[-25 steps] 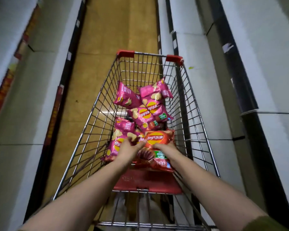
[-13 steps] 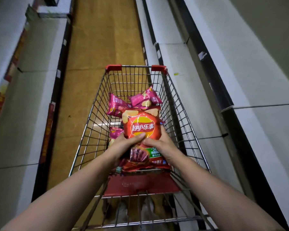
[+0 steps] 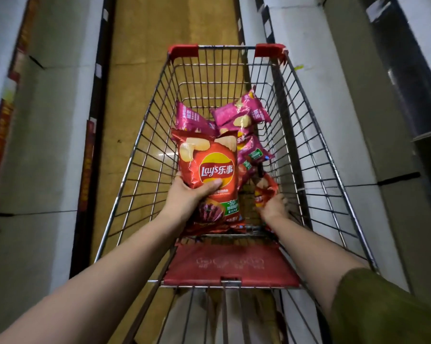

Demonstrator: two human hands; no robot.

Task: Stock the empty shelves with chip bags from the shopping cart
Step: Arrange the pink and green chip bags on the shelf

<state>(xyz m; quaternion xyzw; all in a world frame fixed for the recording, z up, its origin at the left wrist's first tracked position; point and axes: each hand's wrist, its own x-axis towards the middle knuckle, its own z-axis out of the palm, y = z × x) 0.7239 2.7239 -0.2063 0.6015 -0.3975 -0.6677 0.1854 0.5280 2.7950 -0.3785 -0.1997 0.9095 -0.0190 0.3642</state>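
Observation:
A wire shopping cart (image 3: 144, 135) with red corners stands in the aisle in front of me. My left hand (image 3: 187, 194) grips a red Lay's chip bag (image 3: 209, 165) upright above the cart's near end, thumb across its front. My right hand (image 3: 272, 207) reaches low into the cart at the right and touches another red chip bag (image 3: 265, 192); motion blur hides whether its fingers hold the bag. Several pink chip bags (image 3: 239, 117) lie in a heap further in.
Empty grey shelves (image 3: 358, 120) run along the right of the aisle, and more shelves (image 3: 45, 120) with red price strips along the left. The cart's red child-seat flap (image 3: 231, 264) lies near me. A tan floor (image 3: 164, 33) stretches ahead.
Both hands lifted the red bag out of the heap. Now my left hand alone holds it, higher up, and my right hand has dropped to a second red bag at the right.

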